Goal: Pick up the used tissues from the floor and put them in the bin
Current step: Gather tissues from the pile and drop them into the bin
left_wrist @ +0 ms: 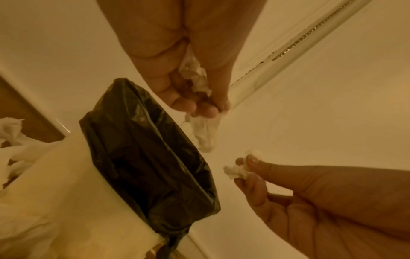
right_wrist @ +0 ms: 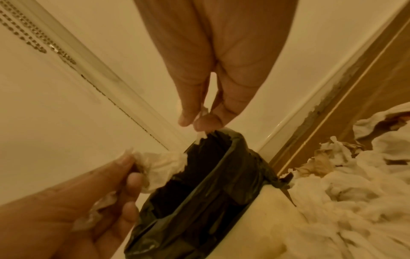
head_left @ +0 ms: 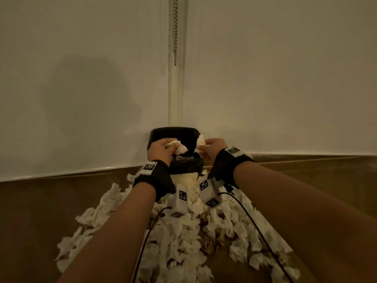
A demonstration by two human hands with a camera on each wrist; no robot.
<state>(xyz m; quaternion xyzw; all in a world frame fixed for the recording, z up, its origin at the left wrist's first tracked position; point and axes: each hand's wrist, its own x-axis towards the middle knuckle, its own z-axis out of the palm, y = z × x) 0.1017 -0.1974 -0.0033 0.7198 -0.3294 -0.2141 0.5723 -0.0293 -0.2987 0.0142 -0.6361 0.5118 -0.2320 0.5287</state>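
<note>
1. Two crumpled white tissues are held above the open bin [head_left: 173, 134], a cream bin lined with a black bag [left_wrist: 155, 157].
2. The left hand [head_left: 160, 149] has its fingers curled around the larger tissue [head_left: 179, 147]. The tissue bulges out past the fingertips, toward the other hand, and hangs over the bin's opening.
3. The right hand [head_left: 214, 147] pinches the smaller tissue [head_left: 201, 142] between thumb and fingertips, which are pressed together on it. The tissue sits at the fingertips, above the bin's right rim.
4. The head view shows both hands level with each other, tissues facing and apart.
5. The left wrist view alone shows tissue bunched inside the left palm and trailing below the fingers [left_wrist: 206, 110].
6. The right wrist view alone shows only a small scrap poking out under the right fingertips [right_wrist: 200, 125].
7. The bin stands in a corner, walls close behind it and to both sides.
8. A heap of tissues [head_left: 179, 237] covers the brown floor [head_left: 40, 211] below the wrists, up against the bin's front.
9. A bead chain [head_left: 175, 31] hangs down the corner, well above the fingers.
</note>
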